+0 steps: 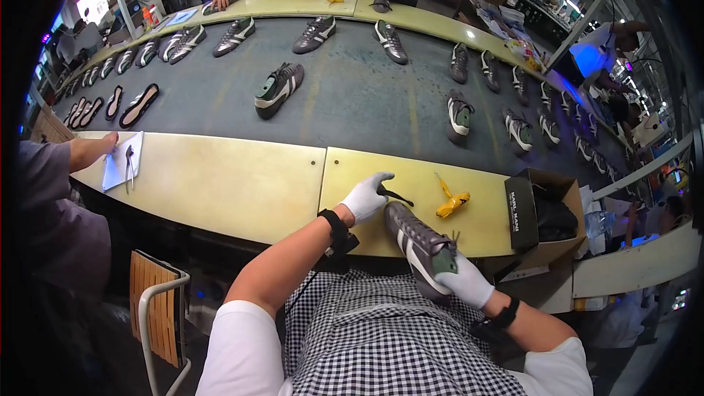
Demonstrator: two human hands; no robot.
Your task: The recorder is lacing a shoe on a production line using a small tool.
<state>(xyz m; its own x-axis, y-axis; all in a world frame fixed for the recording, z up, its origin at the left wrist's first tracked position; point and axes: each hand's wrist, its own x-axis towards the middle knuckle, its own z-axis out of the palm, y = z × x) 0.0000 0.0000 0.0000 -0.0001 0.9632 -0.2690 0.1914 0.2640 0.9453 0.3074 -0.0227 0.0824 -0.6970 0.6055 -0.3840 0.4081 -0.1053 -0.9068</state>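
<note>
My right hand (465,282), in a white glove, grips a dark metallic sneaker (416,233) with white side stripes by its heel and opening. The shoe is tilted, its toe pointing away from me over the near table edge. Green lining shows inside it, and its laces are on. Close to the toe is my left hand (364,198), also white-gloved, its fingers closed on a thin black strip-like piece (397,196); its exact kind is unclear. A yellow-wrapped tool (451,204) with a slender tip lies on the pale tabletop (367,165) beyond the shoe.
An open carton (522,213) with dark contents stands at the right. Similar sneakers (279,89) line the grey conveyor belt (352,95), with insole-shaped pieces (139,106) at left. Co-workers handle shoes opposite; another person's arm (92,150) is near pliers (130,165). A chair (158,308) stands left.
</note>
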